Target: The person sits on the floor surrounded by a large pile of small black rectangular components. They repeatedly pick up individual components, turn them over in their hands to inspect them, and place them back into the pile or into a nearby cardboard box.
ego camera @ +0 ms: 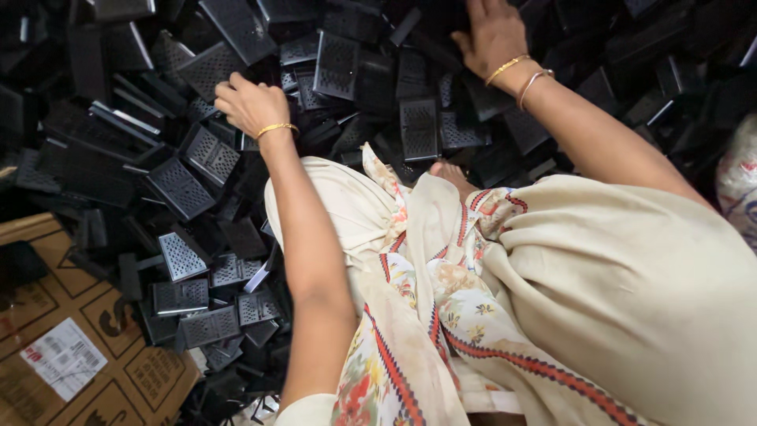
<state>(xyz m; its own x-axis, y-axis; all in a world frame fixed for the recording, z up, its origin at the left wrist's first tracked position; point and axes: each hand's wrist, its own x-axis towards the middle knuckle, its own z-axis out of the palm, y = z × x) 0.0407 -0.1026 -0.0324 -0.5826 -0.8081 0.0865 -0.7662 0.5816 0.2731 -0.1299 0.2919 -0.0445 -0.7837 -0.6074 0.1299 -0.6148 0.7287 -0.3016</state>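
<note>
A cardboard box [95, 371] with a white label [63, 359] is seen at the lower left, at the edge of a large pile [118, 158] of black perforated plastic parts. The left hand [251, 104] is laid on the pile, fingers curled down among the parts; whether a part is gripped cannot be told. A gold bangle [276, 127] is worn at its wrist. A cream floral cloth [489, 315] is draped over the lap. The right hand [490, 33] is pressed on the parts farther up, its fingers partly cut off by the frame's top edge, so its grip cannot be told. Two bangles [520, 75] are worn on that wrist.
</note>
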